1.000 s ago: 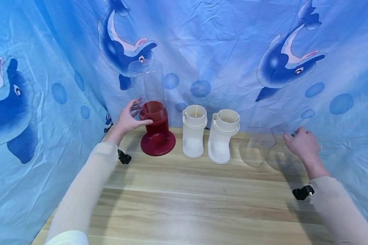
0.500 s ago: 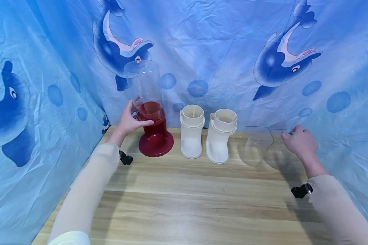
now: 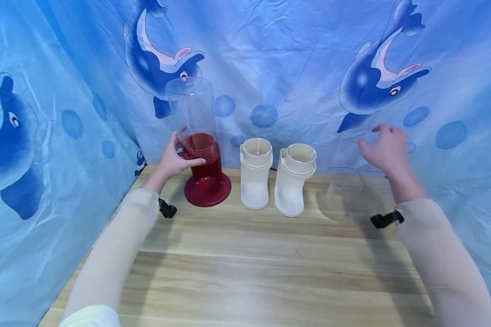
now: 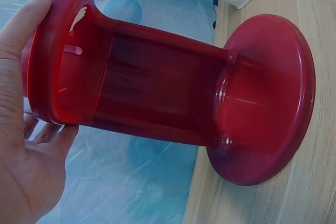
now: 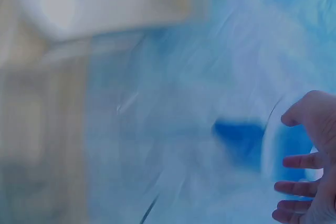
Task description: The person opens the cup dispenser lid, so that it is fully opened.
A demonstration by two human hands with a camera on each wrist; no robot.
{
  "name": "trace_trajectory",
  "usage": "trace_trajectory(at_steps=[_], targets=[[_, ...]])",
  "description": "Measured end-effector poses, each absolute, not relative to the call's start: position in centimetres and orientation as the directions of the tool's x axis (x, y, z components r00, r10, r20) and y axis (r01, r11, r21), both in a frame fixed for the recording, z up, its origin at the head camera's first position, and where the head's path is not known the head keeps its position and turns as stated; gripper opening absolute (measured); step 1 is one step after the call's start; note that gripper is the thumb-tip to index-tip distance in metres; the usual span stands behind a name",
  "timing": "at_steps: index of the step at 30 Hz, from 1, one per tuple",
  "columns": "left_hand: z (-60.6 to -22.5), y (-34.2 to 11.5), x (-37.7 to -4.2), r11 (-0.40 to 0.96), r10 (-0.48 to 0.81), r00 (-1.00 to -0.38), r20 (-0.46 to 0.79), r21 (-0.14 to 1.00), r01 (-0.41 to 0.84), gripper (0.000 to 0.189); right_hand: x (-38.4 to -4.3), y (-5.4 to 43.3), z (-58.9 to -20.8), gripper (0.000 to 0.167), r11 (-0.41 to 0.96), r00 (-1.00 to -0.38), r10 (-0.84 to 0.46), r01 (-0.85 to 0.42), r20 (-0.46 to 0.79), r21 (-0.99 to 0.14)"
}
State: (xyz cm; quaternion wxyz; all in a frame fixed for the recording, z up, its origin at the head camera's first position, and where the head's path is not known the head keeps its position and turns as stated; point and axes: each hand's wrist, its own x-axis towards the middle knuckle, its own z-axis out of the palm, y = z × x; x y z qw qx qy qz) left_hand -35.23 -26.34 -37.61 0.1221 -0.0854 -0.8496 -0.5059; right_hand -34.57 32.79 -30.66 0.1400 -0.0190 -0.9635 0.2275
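Note:
At the back left stands a red plastic base [image 3: 206, 177] with a round dish-like foot, plain to see in the left wrist view [image 4: 157, 85]. A tall clear tube [image 3: 192, 109] rises upright from its collar. My left hand [image 3: 172, 156] holds that collar, thumb on one side and fingers on the other. My right hand [image 3: 386, 147] is raised at the right with fingers spread and nothing between them, as the right wrist view also shows. Below it, clear tubes [image 3: 345, 179] stand on the table, faint against the curtain.
Two cream boot-shaped bases [image 3: 255, 181] [image 3: 292, 186] with ringed tops stand side by side in the middle. Behind everything hangs a blue dolphin curtain [image 3: 270, 54], also along the left. The wooden table [image 3: 245, 268] spreads toward me.
My right hand has let go of the clear tube's rim at far right and risen up and leftward. My left hand stays on the red base.

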Motion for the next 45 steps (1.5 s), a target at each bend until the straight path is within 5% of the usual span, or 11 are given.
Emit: trace_trajectory(at_steps=[7,15,22,30,45], targets=[[-37.3,-26.9,-35.2,0.494,0.026,-0.967,0.254,0.838,0.233,0.118,-36.6,23.4,-27.9,0.055,0.755,-0.866,-0.015,-0.337,0.500,-0.562],[-37.4,-26.4,-35.5,0.480,0.028,-0.962,0.272,0.840,0.252,0.117,-37.6,13.9,-25.9,0.070,0.570,-0.825,-0.285,-0.555,0.488,-0.606],[-37.2,-25.8,-35.5,0.485,0.031,-0.961,0.276,0.836,0.256,0.114,-36.5,6.9,-25.1,0.093,0.535,-0.809,-0.473,-0.579,0.349,-0.616],[-37.2,-25.9,-35.2,0.505,0.023,-0.954,0.298,0.820,0.268,0.112,-35.3,-0.4,-26.5,0.109,0.485,-0.798,-0.522,-0.569,0.302,-0.664],[-36.2,-24.8,-33.1,0.575,-0.038,-0.916,0.399,0.759,0.307,0.111,-34.2,-2.3,-27.6,0.097,0.434,-0.782,-0.417,-0.619,0.462,-0.655]])
